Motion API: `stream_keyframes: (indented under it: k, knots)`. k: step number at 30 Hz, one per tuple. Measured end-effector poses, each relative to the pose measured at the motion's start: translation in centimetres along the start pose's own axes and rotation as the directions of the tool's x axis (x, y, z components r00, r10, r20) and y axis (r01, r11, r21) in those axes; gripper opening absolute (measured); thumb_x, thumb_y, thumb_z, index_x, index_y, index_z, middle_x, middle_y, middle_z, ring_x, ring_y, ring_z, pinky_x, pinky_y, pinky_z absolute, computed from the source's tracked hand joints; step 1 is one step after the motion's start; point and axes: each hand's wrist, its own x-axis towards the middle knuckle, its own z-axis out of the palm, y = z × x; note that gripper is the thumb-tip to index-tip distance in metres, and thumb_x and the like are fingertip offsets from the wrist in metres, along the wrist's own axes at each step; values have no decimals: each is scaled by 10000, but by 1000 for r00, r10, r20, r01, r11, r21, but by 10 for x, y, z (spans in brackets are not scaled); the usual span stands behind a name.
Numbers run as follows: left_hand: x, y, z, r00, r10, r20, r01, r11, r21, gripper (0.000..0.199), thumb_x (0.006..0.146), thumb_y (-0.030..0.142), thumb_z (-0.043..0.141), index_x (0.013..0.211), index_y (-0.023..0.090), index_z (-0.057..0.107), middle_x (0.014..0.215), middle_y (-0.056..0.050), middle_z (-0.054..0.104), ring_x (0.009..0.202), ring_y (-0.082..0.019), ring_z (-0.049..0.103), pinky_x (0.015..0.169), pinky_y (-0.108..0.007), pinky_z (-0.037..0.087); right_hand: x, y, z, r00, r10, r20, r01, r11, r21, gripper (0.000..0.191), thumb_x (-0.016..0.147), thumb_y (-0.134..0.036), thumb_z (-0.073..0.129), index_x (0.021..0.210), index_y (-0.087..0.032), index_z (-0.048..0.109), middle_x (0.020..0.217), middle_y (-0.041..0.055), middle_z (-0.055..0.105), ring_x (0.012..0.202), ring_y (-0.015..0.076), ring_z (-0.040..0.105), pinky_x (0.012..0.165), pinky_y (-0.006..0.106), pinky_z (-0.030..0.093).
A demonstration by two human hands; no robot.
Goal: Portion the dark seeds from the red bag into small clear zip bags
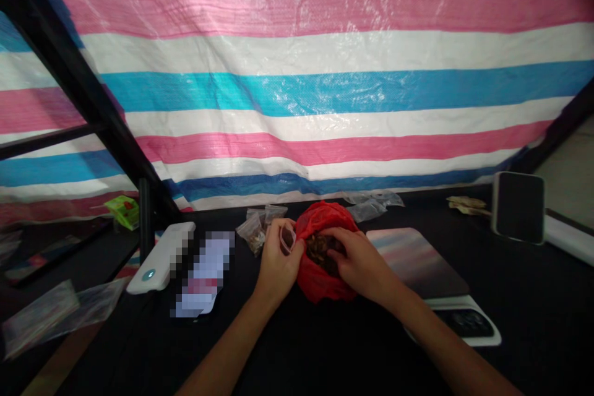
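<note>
A red plastic bag (pixel 320 284) stands with its mouth spread on the black table, holding small brown-yellow bits (pixel 319 250) whose kind I cannot make out. At the bag's left rim, my left hand (pixel 281 255) pinches a small clear plastic bag (pixel 288 237) with its mouth facing the red bag. My right hand (pixel 355 253) reaches over the right rim, its fingers bent down among the brown bits. Its fingertips are partly hidden, so what they hold does not show. Just behind my left hand lie small filled zip bags (pixel 254 230).
To the left are a white device (pixel 162 260) and a phone (pixel 204 275). Clear bags (pixel 60 315) lie far left, others (pixel 374 204) behind. Rightward are a grey-pink pad (pixel 417 260), a white device (pixel 482 325) and a dark-screened device (pixel 518 207). Striped sheeting (pixel 325 93) hangs behind.
</note>
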Motion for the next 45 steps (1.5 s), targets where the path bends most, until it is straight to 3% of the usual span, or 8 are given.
stream_keyframes:
  k: [4,11,23,31,34,37,41,45]
  knots:
    - [0,-5,-1,999,51,-10,-49,987,153,104,880,266,641,946,207,587,862,-4,613,741,-147,570,701,-256,451,3,7,-1,1000,22,-20,-19,989,146,331,883,-101,573,1173,-231,666,983,44,765,901,231,710,842,359,518]
    - [-3,-14,1,990,8,140,-46,961,273,132,889,316,685,975,218,702,849,-18,693,763,-170,626,719,-272,472,1,-7,-14,992,-112,-54,124,906,404,287,930,-136,548,1188,-248,605,1128,50,720,1035,215,684,949,369,541]
    - [-9,-17,11,985,36,170,-77,967,242,210,889,375,702,1034,224,717,930,-34,715,840,-193,648,779,-295,509,-5,-6,-5,860,-469,-203,463,883,-78,448,1003,-118,505,1391,-315,612,1339,72,651,1223,242,623,1036,421,537]
    - [-8,-18,15,989,65,134,-94,970,223,128,906,329,653,927,211,609,845,1,640,746,-152,589,710,-259,465,0,0,-16,863,-418,-284,433,901,-12,422,993,-138,557,1367,-327,608,1349,66,624,1254,235,602,1059,411,512]
    - [-6,-10,9,1000,7,-14,-3,950,311,157,927,347,605,868,227,524,761,20,586,671,-151,560,652,-259,412,0,2,-28,921,-343,-183,359,931,62,380,922,-98,610,1243,-298,651,1250,53,653,1170,229,628,1003,388,513]
    - [-6,-1,3,986,-105,-132,155,869,469,163,936,342,573,837,238,496,728,7,604,657,-180,579,626,-279,345,-1,5,-34,964,-257,73,253,966,55,289,843,-88,669,1068,-269,683,1064,18,688,975,206,657,859,341,514]
    - [-10,7,3,981,-180,-70,192,860,473,164,922,357,596,849,243,505,724,-5,631,640,-190,595,619,-287,339,-4,5,-35,967,-170,189,176,984,-16,290,818,-105,668,1063,-260,662,1011,0,666,823,170,622,724,292,458]
    - [-10,-2,12,979,-196,49,178,951,252,218,838,273,686,884,238,476,715,38,590,628,-151,571,615,-252,390,-6,5,-36,976,-121,181,142,984,-104,257,822,-126,637,1045,-253,635,1017,2,651,767,158,598,683,279,418]
